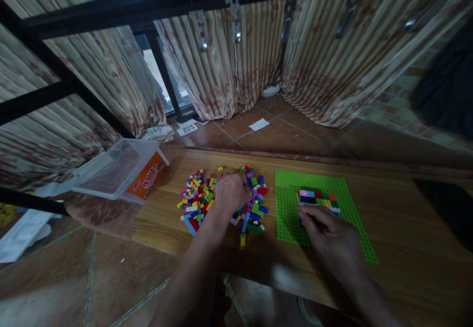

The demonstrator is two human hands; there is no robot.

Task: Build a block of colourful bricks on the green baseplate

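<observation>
Loose toy building bricks (197,191) in many colours lie heaped on the wooden table. My left hand (232,193) is down in the right part of this heap, its fingers curled together; what they hold, if anything, is hidden. On a green studded baseplate (288,176) sits a low block of joined bricks (325,199), with pink, blue, red, yellow, green and orange ones showing. My right hand (332,233) is at the near side of that block, thumb and fingers drawn together in a pinch. Whatever is between its fingertips is too small to make out.
A clear plastic box (121,169) with an orange label stands left of the table (158,223). A dark flat object (447,208) lies at the table's right end. Curtains (236,65) and a black metal frame (158,9) are beyond, with papers (259,124) on the tiled floor.
</observation>
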